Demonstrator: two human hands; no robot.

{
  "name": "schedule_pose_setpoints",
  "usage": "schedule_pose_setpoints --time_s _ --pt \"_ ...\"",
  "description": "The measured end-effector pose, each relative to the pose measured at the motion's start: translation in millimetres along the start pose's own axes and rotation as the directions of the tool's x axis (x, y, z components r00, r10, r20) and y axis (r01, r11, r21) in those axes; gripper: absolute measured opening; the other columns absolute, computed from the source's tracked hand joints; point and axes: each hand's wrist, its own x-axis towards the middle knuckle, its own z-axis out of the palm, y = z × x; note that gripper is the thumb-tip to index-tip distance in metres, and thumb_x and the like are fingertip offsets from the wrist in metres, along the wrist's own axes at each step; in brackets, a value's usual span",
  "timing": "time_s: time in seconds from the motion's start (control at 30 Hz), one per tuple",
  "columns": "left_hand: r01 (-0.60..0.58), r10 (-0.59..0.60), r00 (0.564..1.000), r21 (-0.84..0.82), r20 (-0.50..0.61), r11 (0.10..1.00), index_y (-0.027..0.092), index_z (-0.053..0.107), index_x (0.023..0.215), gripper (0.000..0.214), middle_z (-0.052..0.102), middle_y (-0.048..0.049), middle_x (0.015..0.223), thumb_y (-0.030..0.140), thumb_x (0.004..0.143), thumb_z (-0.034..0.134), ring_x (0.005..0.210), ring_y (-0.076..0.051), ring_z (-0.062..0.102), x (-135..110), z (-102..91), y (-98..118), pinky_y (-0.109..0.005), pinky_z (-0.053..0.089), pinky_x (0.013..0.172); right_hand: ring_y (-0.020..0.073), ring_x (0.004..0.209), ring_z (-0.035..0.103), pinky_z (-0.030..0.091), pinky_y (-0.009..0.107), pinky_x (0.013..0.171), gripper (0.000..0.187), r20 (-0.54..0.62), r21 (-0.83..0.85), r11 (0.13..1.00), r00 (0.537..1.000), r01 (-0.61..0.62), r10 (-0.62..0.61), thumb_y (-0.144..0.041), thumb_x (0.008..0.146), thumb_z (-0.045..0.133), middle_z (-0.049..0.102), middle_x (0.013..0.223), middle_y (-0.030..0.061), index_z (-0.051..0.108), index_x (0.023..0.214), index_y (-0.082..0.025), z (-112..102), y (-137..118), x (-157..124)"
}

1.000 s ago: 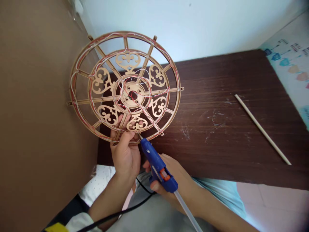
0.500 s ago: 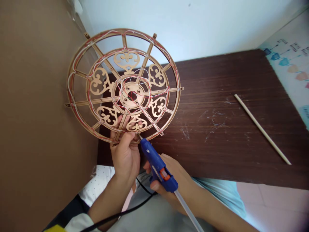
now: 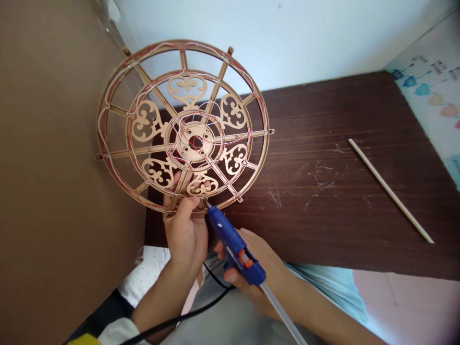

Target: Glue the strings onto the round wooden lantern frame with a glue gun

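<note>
My left hand (image 3: 185, 235) grips the lower rim of a round, spoked wooden frame (image 3: 192, 143) with scrollwork panels, holding it up on edge. Thin red and white wires (image 3: 204, 108) run along its rings and around its hub. My right hand (image 3: 257, 282) is shut around a blue hot glue gun (image 3: 233, 244), whose metal nozzle tip reaches the rim beside my left thumb. A clear glue stick (image 3: 282, 316) sticks out of the gun's back end. Any glue at the tip is too small to tell.
A dark wooden desk (image 3: 323, 143) with scratches extends right, and a pale wooden dowel (image 3: 390, 191) lies on it. A brown board (image 3: 61, 167) stands at left. A black cord (image 3: 187, 314) crosses below my hands, above a white dotted cloth (image 3: 143, 273).
The frame's left side has swung slightly farther left, so the frame faces me a little more. The glue gun and both hands stay almost in place.
</note>
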Motion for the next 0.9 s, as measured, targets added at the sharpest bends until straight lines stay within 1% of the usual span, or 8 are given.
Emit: schedule_pose_setpoints --time_s 0.13,0.2,0.3,0.43,0.57,0.7,0.8,0.9 --pt "0.008 -0.008 1.0 -0.011 -0.011 1.0 0.027 0.081 0.107 0.047 0.084 0.0021 0.113 0.001 0.069 0.076 0.108 -0.018 0.078 0.5 0.3 0.5 -0.027 0.062 0.097 0.0233 0.082 0.064 0.052 0.037 0.076 0.048 0.02 -0.009 1.0 0.999 -0.03 0.03 -0.064 0.112 0.042 0.071 0.094 0.0071 0.062 0.099 -0.022 -1.0 -0.7 -0.6" --pt "0.007 -0.007 1.0 -0.002 -0.005 1.0 0.027 0.081 0.105 0.045 0.084 0.002 0.113 0.001 0.068 0.077 0.107 -0.018 0.078 1.0 -0.3 0.4 -0.027 0.062 0.095 0.023 0.082 0.064 0.052 0.037 0.076 0.047 0.016 -0.01 1.0 0.999 -0.028 0.028 -0.063 0.112 0.042 0.071 0.094 0.0071 0.062 0.1 -0.022 -1.3 -1.5 -0.4" --pt "-0.004 0.004 1.0 0.016 -0.002 1.0 0.026 0.08 0.107 0.046 0.084 0.0007 0.111 0.002 0.068 0.077 0.105 -0.019 0.078 1.5 -1.5 -0.5 -0.028 0.062 0.091 0.0224 0.08 0.064 0.051 0.036 0.074 0.053 -0.009 -0.022 1.0 1.0 0.004 -0.005 -0.067 0.113 0.036 0.071 0.093 0.0065 0.061 0.101 -0.022 -0.7 -1.8 0.4" --pt "-0.013 0.013 1.0 0.014 -0.013 1.0 0.025 0.08 0.109 0.047 0.084 -0.001 0.112 0.002 0.067 0.077 0.11 -0.021 0.077 1.5 -2.3 -1.2 -0.031 0.063 0.094 0.0214 0.077 0.064 0.051 0.035 0.072 0.061 -0.048 -0.056 0.998 0.998 0.039 -0.041 -0.073 0.112 0.028 0.07 0.09 0.0052 0.06 0.1 -0.022 2.1 -0.1 1.3" --pt "-0.012 0.012 1.0 0.033 -0.01 0.999 0.026 0.079 0.105 0.043 0.084 0.0 0.109 0.004 0.068 0.077 0.105 -0.019 0.077 1.8 -2.7 -0.8 -0.029 0.062 0.092 0.0202 0.076 0.064 0.05 0.034 0.072 0.061 -0.072 -0.081 0.994 0.995 0.07 -0.076 -0.072 0.113 0.025 0.07 0.089 0.0043 0.059 0.1 -0.022 3.8 0.9 0.8" --pt "-0.018 0.017 1.0 0.04 0.01 0.999 0.026 0.08 0.105 0.043 0.084 0.0006 0.109 0.004 0.068 0.077 0.103 -0.019 0.078 2.2 -3.0 -0.2 -0.029 0.062 0.092 0.0193 0.073 0.063 0.05 0.033 0.07 0.063 -0.07 -0.104 0.992 0.994 0.073 -0.081 -0.073 0.113 0.023 0.068 0.086 0.0029 0.057 0.098 -0.022 3.7 0.8 0.8" --pt "-0.017 0.016 1.0 0.039 0.018 0.999 0.026 0.08 0.107 0.044 0.084 0.0005 0.11 0.005 0.069 0.076 0.102 -0.018 0.078 2.1 -2.9 -0.1 -0.027 0.062 0.09 0.0197 0.075 0.063 0.05 0.033 0.071 0.063 -0.059 -0.114 0.99 0.994 0.082 -0.089 -0.071 0.113 0.022 0.069 0.087 0.0038 0.057 0.097 -0.022 3.7 0.9 1.5" --pt "-0.009 0.008 1.0 0.028 0.014 1.0 0.026 0.081 0.106 0.044 0.084 0.0005 0.111 0.004 0.068 0.077 0.102 -0.017 0.079 1.6 -2.3 0.1 -0.027 0.062 0.091 0.0198 0.075 0.064 0.05 0.033 0.071 0.062 -0.066 -0.131 0.988 0.993 0.088 -0.097 -0.07 0.114 0.022 0.069 0.088 0.0043 0.058 0.1 -0.021 3.7 1.0 1.7"
